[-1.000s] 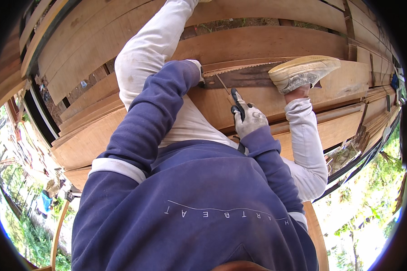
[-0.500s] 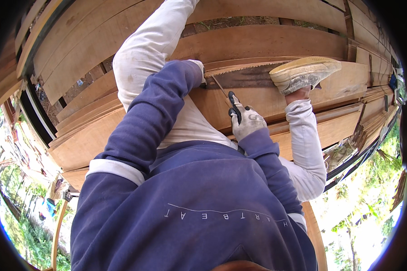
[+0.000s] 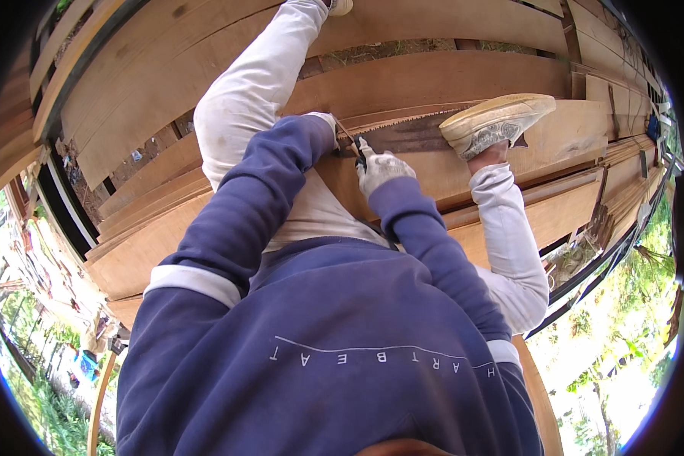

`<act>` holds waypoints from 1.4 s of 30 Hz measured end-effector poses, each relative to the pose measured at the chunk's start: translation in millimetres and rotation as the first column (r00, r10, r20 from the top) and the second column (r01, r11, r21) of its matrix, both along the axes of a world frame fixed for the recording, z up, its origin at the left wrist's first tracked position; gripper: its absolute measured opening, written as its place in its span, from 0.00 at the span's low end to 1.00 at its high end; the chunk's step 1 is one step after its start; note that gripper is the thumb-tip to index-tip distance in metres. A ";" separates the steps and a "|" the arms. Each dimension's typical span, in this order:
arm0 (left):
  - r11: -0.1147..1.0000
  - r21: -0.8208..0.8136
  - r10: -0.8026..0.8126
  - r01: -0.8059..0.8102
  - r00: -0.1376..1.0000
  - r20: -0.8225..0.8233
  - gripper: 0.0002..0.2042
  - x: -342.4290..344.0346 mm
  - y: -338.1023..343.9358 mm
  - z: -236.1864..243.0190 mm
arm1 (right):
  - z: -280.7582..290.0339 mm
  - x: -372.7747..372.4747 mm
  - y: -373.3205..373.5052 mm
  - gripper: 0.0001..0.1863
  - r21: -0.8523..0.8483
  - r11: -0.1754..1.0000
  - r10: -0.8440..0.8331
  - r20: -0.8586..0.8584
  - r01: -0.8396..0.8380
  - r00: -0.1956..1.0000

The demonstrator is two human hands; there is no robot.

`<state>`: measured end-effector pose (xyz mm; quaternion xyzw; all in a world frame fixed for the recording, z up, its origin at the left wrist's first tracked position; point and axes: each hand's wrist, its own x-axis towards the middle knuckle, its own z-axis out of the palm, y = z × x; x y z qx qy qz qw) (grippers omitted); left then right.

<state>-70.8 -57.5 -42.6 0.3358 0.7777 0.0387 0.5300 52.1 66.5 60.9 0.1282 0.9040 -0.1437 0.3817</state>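
A long toothed saw blade (image 3: 422, 133) lies along a plywood board (image 3: 566, 133), its right part beneath my shoe (image 3: 494, 121). My gloved right hand (image 3: 380, 169) grips a thin rod-like file (image 3: 346, 131), which crosses the teeth near the blade's left end. My gloved left hand (image 3: 325, 126) is closed beside that end, close to the file's tip; the sleeve hides most of its fingers and what they hold.
I sit among stacked boards (image 3: 144, 251) and slatted plywood planks (image 3: 448, 76), with gaps showing ground beneath. A dark metal rail (image 3: 68, 190) runs at the left. Foliage (image 3: 608, 357) and a small blue object (image 3: 85, 366) show beyond the edges.
My right hand has moved up and to the left along with the file, nearer my left hand. My left hand has shifted slightly down.
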 end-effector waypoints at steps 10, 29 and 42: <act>0.998 -0.053 0.011 -0.014 0.999 -0.050 0.17 -1.1 -0.9 -17.5 | 52.3 34.8 21.0 0.23 0.005 1.000 -0.015 -0.072 0.016 0.997; 0.998 -0.053 0.015 -0.015 1.000 0.002 0.16 2.8 1.2 -12.9 | 9.4 -7.7 0.6 0.24 -0.021 0.999 0.032 -0.019 -0.032 0.999; 0.986 -0.152 -0.063 0.063 0.998 0.004 0.20 -1.5 7.1 -5.3 | 48.1 41.4 19.3 0.23 0.045 0.999 -0.026 -0.025 0.027 0.999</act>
